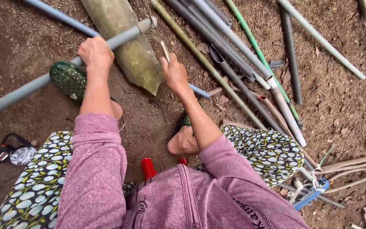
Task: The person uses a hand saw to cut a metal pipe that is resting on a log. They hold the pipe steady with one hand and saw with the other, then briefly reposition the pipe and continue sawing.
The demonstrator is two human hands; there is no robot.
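My left hand (95,53) grips a grey pipe (30,87) that slants across the dirt ground (344,101). My right hand (174,74) is closed on a thin tool (165,51) just beside it. A green sandal (67,79) rests under the pipe, and loose pipes (234,46) lie to the right.

Pipe (56,78) across sandal (67,79), poles (234,55) rightward

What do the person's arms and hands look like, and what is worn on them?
Both arms wear long sleeves of a mauve-pink, heathered knit top, the left sleeve and right sleeve pushed up so the forearms are bare. The left hand and right hand are bare: no gloves, rings or watch visible. The top has a front zip and dark lettering.
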